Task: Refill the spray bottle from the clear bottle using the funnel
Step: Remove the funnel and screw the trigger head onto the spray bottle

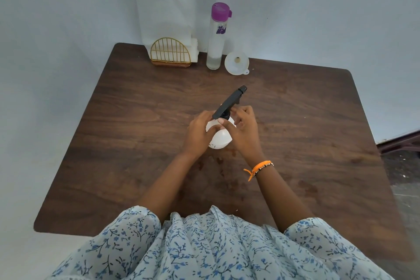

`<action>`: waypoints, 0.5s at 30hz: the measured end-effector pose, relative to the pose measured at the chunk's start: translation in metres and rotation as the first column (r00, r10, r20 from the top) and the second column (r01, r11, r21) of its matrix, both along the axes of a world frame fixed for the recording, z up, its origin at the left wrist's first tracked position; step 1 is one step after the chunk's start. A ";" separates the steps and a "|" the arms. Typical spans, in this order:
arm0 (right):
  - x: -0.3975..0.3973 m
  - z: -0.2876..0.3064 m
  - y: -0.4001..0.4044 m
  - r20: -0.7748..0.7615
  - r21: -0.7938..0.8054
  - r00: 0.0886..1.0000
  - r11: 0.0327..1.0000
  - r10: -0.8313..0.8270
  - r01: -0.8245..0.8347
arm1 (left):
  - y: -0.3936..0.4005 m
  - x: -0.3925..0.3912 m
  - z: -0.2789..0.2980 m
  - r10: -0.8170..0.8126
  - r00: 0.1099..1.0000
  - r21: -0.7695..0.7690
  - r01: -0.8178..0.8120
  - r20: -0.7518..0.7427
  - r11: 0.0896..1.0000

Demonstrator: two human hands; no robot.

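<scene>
at table centre, left hand (197,135) grips spray bottle (220,137), right hand (244,130) pinches black sprayer head (229,103) (unscrewing?), btl could tip w/ hard twist.

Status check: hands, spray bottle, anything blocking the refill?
Left hand grips spray bottle body; right hand at its black spray head. Head still on. Funnel, clear bottle untouched at table's far edge.

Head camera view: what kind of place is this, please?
Probably a plain room in a home, though that is a guess. A dark wooden table stands against a bare pale wall, with a gold wire napkin holder and a clear bottle at its far edge.
</scene>
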State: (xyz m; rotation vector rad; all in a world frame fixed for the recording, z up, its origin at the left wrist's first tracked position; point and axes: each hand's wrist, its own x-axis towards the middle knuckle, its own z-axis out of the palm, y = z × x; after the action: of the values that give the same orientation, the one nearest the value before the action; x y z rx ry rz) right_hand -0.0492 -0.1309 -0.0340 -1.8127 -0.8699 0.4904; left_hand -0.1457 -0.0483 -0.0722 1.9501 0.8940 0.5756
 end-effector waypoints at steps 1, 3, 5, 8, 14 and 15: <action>0.000 0.000 0.001 0.015 -0.005 1.000 1.000 -0.025 0.025 | 0.000 0.001 0.001 0.003 1.000 0.000 -0.003 -0.006 1.000; -0.001 0.001 0.004 0.047 -0.014 0.994 0.995 -0.094 0.095 | 0.000 0.001 0.002 -0.001 1.000 0.002 0.001 -0.005 1.000; -0.005 0.000 0.007 0.094 -0.040 0.982 0.985 -0.164 0.168 | -0.002 0.001 0.002 -0.009 1.000 0.030 0.010 -0.009 0.999; -0.013 0.001 0.007 0.099 -0.047 0.971 0.974 -0.216 0.221 | -0.005 0.002 0.000 -0.005 1.000 0.035 0.005 -0.001 0.999; 0.007 0.006 0.002 0.028 -0.071 1.000 0.997 0.013 -0.011 | 0.018 0.005 0.013 -0.213 0.973 -0.128 0.202 -0.083 0.971; 0.013 0.008 0.002 0.041 -0.100 0.996 0.992 0.082 -0.078 | 0.026 0.007 0.012 -0.273 0.950 -0.124 0.256 -0.149 0.959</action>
State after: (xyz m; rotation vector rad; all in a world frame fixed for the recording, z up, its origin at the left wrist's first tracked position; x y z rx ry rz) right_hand -0.0358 -0.1292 -0.0255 -1.8899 -0.9673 0.5532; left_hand -0.1391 -0.0222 -0.0601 2.0011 0.7290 0.2095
